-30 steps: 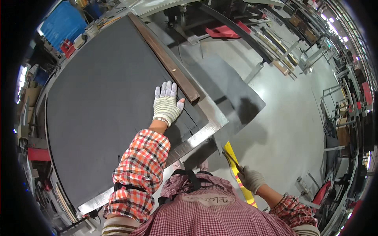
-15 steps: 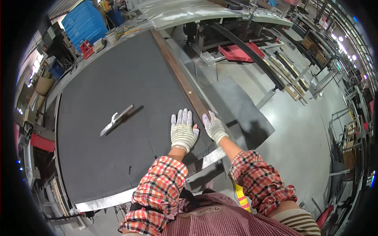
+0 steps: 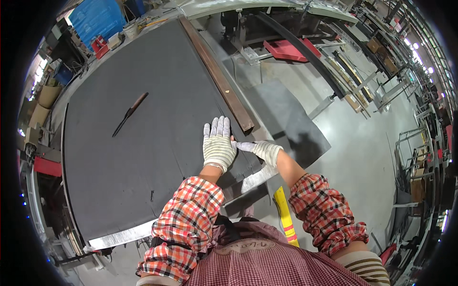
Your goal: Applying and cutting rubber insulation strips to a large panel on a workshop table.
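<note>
A dark flat sheet (image 3: 138,157) covers the table before me. On it my left hand (image 3: 220,148), in a striped knit glove, lies flat with fingers stretched forward. My right hand (image 3: 261,150), gloved the same way, reaches in from the right, fingers extended leftward, tips beside the left thumb; it appears to hold nothing. Ahead of the hands, a long brown bar (image 3: 217,76) lies along the sheet's right side, its near end apart from both hands. Farther left on the sheet rests a slim tool (image 3: 130,114) with a brown handle and dark, blade-like end.
A pale strip (image 3: 121,237) runs along the table's near edge. Right of the table is a loose grey sheet (image 3: 286,119). Beyond it stand a red part (image 3: 291,50), a long black beam (image 3: 305,55) and stacked bars (image 3: 350,78). A blue cover (image 3: 97,21) is far left.
My right hand has left the bar's near end and swung in toward my left hand. The slim tool, earlier with its shadow apart from it, now lies farther off. The view has shifted slightly.
</note>
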Tool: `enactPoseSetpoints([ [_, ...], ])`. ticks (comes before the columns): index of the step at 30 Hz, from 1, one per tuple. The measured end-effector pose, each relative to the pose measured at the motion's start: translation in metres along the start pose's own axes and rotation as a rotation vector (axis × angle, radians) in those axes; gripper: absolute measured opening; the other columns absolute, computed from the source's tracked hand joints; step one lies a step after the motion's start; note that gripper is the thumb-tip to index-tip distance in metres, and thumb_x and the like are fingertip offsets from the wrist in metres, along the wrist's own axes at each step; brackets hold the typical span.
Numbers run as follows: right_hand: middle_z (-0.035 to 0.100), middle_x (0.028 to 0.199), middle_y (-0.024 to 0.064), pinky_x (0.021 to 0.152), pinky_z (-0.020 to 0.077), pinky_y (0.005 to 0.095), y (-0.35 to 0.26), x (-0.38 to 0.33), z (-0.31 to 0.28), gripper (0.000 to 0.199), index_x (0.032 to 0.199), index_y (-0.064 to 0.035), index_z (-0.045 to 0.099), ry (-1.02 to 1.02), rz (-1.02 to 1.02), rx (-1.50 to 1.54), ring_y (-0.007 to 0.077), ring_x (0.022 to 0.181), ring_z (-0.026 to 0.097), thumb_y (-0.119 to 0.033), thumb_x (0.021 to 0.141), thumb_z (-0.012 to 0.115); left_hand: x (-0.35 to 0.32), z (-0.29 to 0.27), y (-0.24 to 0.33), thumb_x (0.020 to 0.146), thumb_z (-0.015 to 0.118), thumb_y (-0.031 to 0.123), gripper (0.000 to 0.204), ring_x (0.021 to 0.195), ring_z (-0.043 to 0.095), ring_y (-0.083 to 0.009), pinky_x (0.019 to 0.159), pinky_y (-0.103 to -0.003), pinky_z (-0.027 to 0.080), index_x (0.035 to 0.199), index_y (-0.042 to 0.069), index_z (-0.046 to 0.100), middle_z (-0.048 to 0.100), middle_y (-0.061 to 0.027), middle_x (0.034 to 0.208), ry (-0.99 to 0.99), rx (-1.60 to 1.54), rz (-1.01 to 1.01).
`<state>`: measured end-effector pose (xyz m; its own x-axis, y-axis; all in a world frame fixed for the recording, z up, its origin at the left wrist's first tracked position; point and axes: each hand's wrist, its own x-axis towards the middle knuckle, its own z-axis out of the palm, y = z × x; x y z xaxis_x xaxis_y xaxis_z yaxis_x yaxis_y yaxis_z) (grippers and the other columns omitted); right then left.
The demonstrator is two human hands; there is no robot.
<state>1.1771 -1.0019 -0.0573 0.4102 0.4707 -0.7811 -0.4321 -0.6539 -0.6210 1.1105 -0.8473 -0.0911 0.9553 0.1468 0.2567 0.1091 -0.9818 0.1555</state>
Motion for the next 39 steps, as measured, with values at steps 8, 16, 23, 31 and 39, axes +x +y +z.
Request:
enactPoseSetpoints([
  [8, 0.054, 0.101, 0.0145, 0.078, 0.0482, 0.0347, 0.107, -0.042, 0.004, 0.07, 0.12, 0.0038, 0.046, -0.073, -0.183, -0.105, 0.0228, 0.089, 0.056, -0.05, 0.078, 0.062, -0.002, 0.0, -0.001, 0.082, 0.048, 0.026, 0.06, 0.133, 0.028, -0.0274, 0.111, -0.044, 0.014, 0.136, 0.002, 0.034, 0.035, -0.013, 0.142, -0.022, 0.007, 0.001],
  [16, 0.054, 0.121, 0.0141, 0.093, 0.0407, 0.0311, 0.162, -0.063, 0.031, 0.083, 0.133, 0.0017, 0.036, -0.158, -0.237, 0.232, 0.0236, 0.11, 0.053, -0.047, 0.075, 0.068, -0.002, 0.001, 0.002, 0.081, 0.05, 0.027, 0.062, 0.134, 0.027, -0.0274, 0.111, -0.045, 0.014, 0.135, 0.001, 0.035, 0.034, -0.0139, 0.142, 0.002, 0.029, 0.005],
  [23, 0.059, 0.093, 0.0026, 0.077, 0.0463, 0.0271, 0.329, -0.133, 0.014, 0.052, 0.118, 0.0054, 0.049, 0.139, -0.213, -0.046, 0.0128, 0.085, 0.054, -0.014, 0.075, 0.072, -0.004, -0.002, 0.001, 0.08, 0.05, 0.025, 0.063, 0.132, 0.029, -0.0287, 0.111, -0.045, 0.016, 0.136, 0.002, 0.033, 0.034, -0.0147, 0.141, 0.035, 0.058, 0.035],
  [31, 0.058, 0.078, 0.0067, 0.065, 0.0466, 0.0343, 0.542, -0.381, -0.074, 0.025, 0.09, -0.006, 0.056, 1.043, 0.492, 0.782, 0.0208, 0.069, 0.056, -0.027, 0.078, 0.063, -0.003, -0.008, 0.002, 0.083, 0.045, 0.028, 0.062, 0.133, 0.028, -0.0284, 0.111, -0.044, 0.014, 0.137, 0.002, 0.031, 0.033, -0.0148, 0.142, 0.002, 0.073, 0.018],
  [39, 0.056, 0.076, 0.0009, 0.066, 0.0449, 0.0296, 0.242, -0.116, -0.146, 0.026, 0.097, -0.0045, 0.059, 0.768, -0.531, 0.766, 0.0159, 0.069, 0.054, -0.019, 0.075, 0.062, -0.003, -0.016, 0.001, 0.083, 0.045, 0.028, 0.058, 0.132, 0.029, -0.0293, 0.111, -0.045, 0.014, 0.133, 0.0, 0.038, 0.036, -0.0157, 0.14, 0.007, 0.049, 0.014],
])
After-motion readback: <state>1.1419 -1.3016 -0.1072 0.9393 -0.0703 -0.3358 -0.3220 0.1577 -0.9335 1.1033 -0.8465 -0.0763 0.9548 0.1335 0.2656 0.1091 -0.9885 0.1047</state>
